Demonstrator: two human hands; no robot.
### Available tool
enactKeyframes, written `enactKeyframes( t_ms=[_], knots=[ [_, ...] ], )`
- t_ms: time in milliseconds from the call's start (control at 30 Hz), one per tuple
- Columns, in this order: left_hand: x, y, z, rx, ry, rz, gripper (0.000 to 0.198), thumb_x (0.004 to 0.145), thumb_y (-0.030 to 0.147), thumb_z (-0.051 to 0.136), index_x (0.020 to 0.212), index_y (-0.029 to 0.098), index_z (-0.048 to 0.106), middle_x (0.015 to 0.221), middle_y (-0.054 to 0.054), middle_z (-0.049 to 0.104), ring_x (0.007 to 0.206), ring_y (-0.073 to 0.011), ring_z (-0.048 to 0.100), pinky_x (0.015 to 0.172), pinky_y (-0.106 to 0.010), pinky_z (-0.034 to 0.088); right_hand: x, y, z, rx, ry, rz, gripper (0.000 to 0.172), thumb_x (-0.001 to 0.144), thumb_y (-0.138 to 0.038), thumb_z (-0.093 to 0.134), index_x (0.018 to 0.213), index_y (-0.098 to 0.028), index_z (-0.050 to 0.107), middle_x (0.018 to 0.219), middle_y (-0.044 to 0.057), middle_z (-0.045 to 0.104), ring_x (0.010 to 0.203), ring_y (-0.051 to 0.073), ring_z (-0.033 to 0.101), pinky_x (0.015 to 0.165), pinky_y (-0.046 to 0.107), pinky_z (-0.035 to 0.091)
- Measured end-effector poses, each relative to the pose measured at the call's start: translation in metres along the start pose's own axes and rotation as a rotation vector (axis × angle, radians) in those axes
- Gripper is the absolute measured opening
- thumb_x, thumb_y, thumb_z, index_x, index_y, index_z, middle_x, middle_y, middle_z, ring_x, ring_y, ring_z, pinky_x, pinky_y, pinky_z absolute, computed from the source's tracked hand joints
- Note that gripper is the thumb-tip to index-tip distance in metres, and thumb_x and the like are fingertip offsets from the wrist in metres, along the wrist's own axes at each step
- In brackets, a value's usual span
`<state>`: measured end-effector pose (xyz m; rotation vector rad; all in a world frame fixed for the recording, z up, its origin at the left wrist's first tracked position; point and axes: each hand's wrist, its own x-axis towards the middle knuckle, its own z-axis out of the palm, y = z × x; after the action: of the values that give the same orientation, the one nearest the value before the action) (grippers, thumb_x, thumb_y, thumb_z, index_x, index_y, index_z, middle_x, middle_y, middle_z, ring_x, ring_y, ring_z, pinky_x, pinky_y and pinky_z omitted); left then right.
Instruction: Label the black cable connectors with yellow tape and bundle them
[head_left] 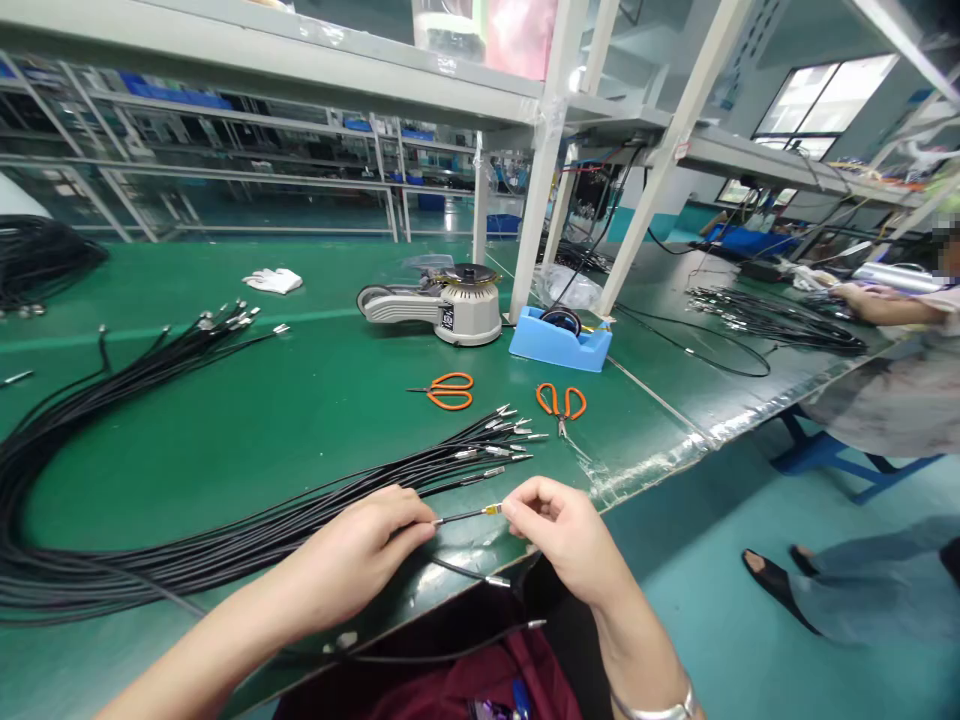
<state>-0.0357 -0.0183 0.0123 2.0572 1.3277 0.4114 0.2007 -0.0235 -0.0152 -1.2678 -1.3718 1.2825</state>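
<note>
My left hand (358, 552) is closed in a pinch on a thin black cable (459, 517) near the table's front edge. My right hand (559, 535) pinches the same cable's metal tip, where a small yellow piece (493, 510) shows. Just beyond lies a bundle of black cables (360, 478) with silver ends fanned out to the right. Two more loose cables (465, 573) hang over the table edge by my lap.
Two orange scissors (450, 391) (561, 402) lie past the bundle. A tape dispenser machine (450, 303) and a blue tape holder (559, 340) stand behind them. Another cable bundle (187, 345) loops at left. A white glove (274, 281) lies far back. Another person (900, 370) sits at right.
</note>
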Motion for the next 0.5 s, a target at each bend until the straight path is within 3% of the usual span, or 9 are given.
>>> enactKeyframes(
  t_ms=[233,500],
  knots=[
    [0.018,0.03,0.009,-0.135,-0.162,-0.041,0.032,0.089,0.042,0.043,0.076,0.021,0.063,0.072,0.001,0.062,0.07,-0.0172,0.054,0.066,-0.024,0.04,-0.007,-0.001,-0.001,-0.014,-0.01,-0.019,0.018,0.078,-0.033,0.064,0.07,-0.016,0.063,0.065,-0.002,0.059,0.061,0.013,0.053,0.06,0.025,0.042],
    [0.026,0.041,0.014,-0.004,-0.178,0.032,0.032,0.089,0.039,0.042,0.07,0.02,0.059,0.067,0.002,0.057,0.065,-0.0154,0.048,0.06,-0.023,0.034,-0.012,0.0,-0.003,-0.007,-0.011,-0.035,0.017,0.08,-0.031,0.063,0.071,-0.016,0.063,0.066,-0.001,0.06,0.063,0.013,0.054,0.06,0.024,0.043]
  ],
)
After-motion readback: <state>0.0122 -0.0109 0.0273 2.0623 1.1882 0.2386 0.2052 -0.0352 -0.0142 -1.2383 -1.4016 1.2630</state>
